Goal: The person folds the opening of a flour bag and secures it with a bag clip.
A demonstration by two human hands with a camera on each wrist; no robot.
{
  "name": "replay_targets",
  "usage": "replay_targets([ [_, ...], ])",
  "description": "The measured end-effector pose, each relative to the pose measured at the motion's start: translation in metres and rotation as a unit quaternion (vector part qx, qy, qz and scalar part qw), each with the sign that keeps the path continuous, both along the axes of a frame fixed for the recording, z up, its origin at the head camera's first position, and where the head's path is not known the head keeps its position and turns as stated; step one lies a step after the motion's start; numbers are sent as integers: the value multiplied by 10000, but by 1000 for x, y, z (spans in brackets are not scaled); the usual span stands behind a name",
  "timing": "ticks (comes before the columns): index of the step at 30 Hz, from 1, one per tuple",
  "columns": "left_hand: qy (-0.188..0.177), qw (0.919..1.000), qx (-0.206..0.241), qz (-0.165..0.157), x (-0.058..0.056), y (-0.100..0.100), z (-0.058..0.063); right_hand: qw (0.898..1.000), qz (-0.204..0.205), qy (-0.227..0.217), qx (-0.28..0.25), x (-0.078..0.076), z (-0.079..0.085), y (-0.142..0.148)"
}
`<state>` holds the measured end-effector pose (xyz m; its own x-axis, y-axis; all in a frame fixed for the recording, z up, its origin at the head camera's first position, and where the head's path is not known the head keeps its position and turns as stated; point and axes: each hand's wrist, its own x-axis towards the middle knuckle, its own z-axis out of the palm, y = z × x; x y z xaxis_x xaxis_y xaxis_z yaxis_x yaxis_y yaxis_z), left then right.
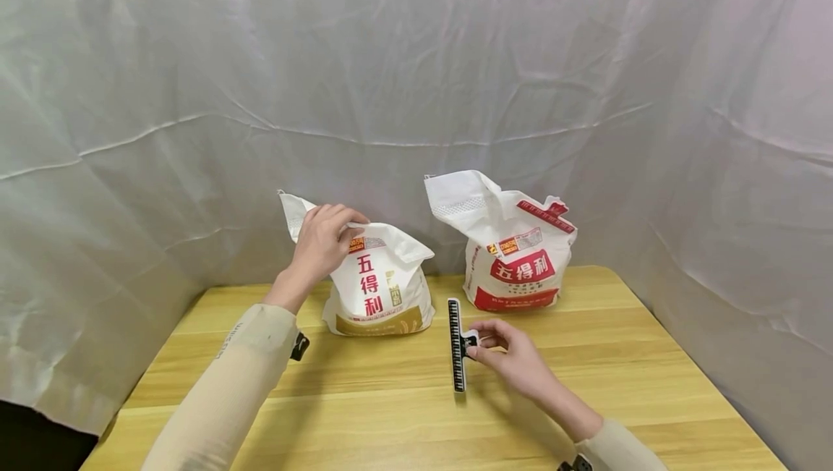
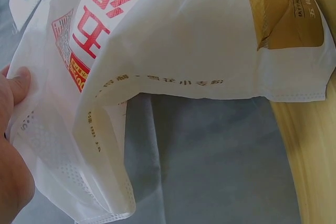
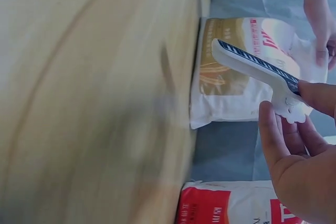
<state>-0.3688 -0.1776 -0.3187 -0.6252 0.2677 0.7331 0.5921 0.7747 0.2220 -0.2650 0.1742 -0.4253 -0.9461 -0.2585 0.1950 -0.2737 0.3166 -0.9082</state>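
A white flour bag (image 1: 374, 279) with red lettering and a gold band stands left of the middle. My left hand (image 1: 320, 243) grips its top, which is bunched and folds over to the right. In the left wrist view the thumb (image 2: 20, 83) presses on the white bag material. My right hand (image 1: 520, 362) pinches a sealing clip (image 1: 457, 348) by its handle, in front of the bags and over the table. This clip is long and straight, black and white with a piano-key pattern, and its back shows white in the right wrist view.
To the right stands a second flour bag (image 1: 517, 268) with red labels, its loose top leaning left. A red clip (image 1: 547, 216) sits across that bag's upper right. Both bags are on a wooden table (image 1: 364, 413), with a grey cloth curtain (image 1: 390, 58) around the back and sides.
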Motion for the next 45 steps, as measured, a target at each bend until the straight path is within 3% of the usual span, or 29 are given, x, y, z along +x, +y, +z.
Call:
replay_targets([
  [34, -99, 9999, 77, 47, 2, -4, -3, 9931, -173, 963, 648, -35, 38, -19],
  [45, -171, 9998, 39, 51, 1, -1, -3, 9919, -74, 1066, 683, -44, 51, -26],
])
